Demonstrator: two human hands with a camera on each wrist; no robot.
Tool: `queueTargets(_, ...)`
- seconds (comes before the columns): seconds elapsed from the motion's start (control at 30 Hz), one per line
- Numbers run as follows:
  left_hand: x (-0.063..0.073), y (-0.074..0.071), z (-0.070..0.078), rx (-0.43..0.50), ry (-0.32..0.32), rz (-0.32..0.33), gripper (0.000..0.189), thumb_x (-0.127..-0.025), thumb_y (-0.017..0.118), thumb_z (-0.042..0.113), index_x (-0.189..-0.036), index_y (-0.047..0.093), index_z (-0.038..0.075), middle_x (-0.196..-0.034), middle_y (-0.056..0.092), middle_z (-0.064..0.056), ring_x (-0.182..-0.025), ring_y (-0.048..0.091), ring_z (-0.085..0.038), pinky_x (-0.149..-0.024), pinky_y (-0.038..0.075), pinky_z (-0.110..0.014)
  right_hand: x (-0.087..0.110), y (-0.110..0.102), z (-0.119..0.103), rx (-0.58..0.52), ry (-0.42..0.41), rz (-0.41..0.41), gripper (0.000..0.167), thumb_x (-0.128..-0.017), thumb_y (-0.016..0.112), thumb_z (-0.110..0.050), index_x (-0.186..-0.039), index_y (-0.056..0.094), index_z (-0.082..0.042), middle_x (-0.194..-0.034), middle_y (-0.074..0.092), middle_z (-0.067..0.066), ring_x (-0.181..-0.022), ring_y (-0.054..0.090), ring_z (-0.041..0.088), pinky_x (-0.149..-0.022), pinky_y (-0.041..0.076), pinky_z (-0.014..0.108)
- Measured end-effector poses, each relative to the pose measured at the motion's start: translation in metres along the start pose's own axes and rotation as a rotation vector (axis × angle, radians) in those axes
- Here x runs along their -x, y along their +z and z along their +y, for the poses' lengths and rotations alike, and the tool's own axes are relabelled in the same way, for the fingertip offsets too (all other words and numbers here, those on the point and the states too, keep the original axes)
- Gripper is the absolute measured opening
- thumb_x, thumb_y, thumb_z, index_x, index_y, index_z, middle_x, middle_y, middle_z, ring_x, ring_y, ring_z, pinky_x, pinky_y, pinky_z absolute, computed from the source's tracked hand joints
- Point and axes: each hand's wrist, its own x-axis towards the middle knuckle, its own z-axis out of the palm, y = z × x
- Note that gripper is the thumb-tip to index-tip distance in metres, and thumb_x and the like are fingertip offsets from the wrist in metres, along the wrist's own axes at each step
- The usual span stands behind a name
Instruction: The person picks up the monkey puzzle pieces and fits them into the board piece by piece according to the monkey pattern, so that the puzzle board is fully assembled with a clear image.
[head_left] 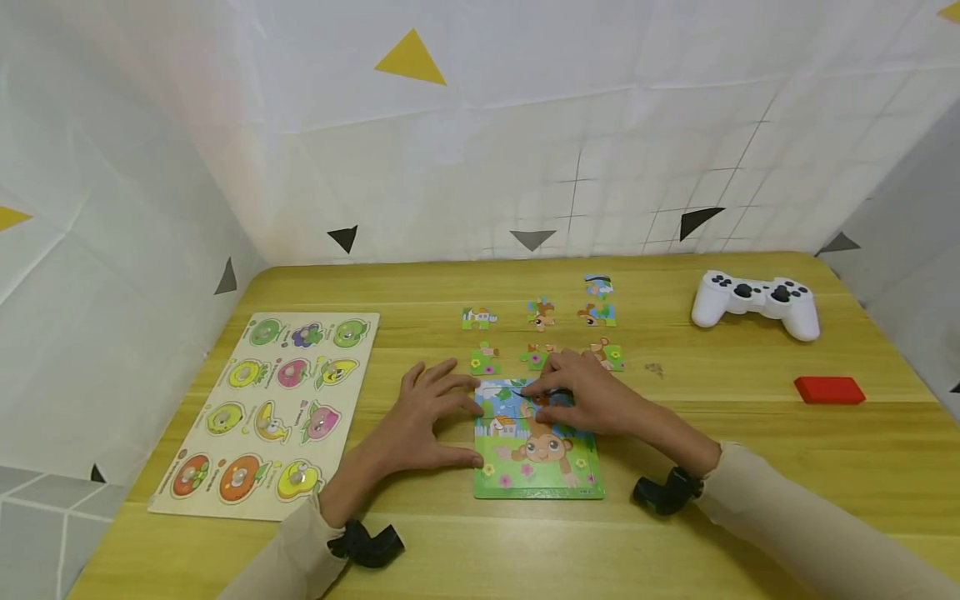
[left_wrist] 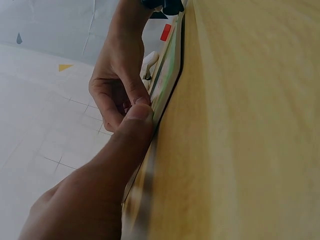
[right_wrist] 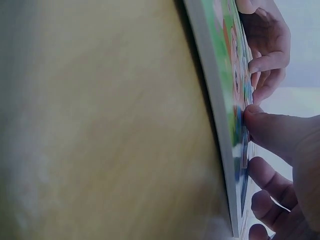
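Note:
A monkey jigsaw board (head_left: 525,492) lies flat on the table, its printed picture showing a monkey, a house and flowers. My left hand (head_left: 431,412) rests at its left edge, with spread fingertips and thumb touching the border. Over the upper part of the board, my right hand (head_left: 592,393) pinches a puzzle piece between thumb and fingers, down against the surface; the hand hides most of that piece. Another piece (head_left: 501,403) sits in the upper left corner. In the right wrist view, the right thumb (right_wrist: 272,130) touches the board's top.
Several loose jigsaw pieces (head_left: 485,361) lie in rows beyond the board. A wooden fruit peg puzzle (head_left: 300,392) is on the left. At the right are a white game controller (head_left: 757,302) and a red block (head_left: 829,390). White cloth (head_left: 465,167) hangs behind the table.

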Motion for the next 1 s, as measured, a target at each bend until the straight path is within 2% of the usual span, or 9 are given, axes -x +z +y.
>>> queueTargets(0.67,-0.0005,-0.0011,0.0015,0.007,-0.005,-0.007,0.052,-0.073,0.083,0.064,-0.114,0.070,0.034,-0.148,0.056,0.005,-0.153,0.030,-0.037,-0.118,0.011,-0.071,-0.0015,-0.0002,-0.0039,0.060,0.024,0.000,0.029,-0.089,0.080,-0.031,-0.118,0.078,-0.024,-0.088,0.060,-0.008,-0.078,0.047,0.011,-0.074,0.023,0.034)
queueTargets(1.0,0.0000,-0.0014,0.0019,0.004,-0.002,-0.005,0.052,-0.073,0.083,0.063,-0.114,0.070,0.034,-0.148,0.056,0.003,-0.153,0.030,-0.038,-0.117,0.011,-0.071,-0.0004,0.0013,-0.0019,0.026,0.032,0.008,0.030,-0.087,0.082,-0.032,-0.117,0.078,-0.024,-0.086,0.059,-0.008,-0.076,0.046,0.012,-0.074,0.023,0.035)
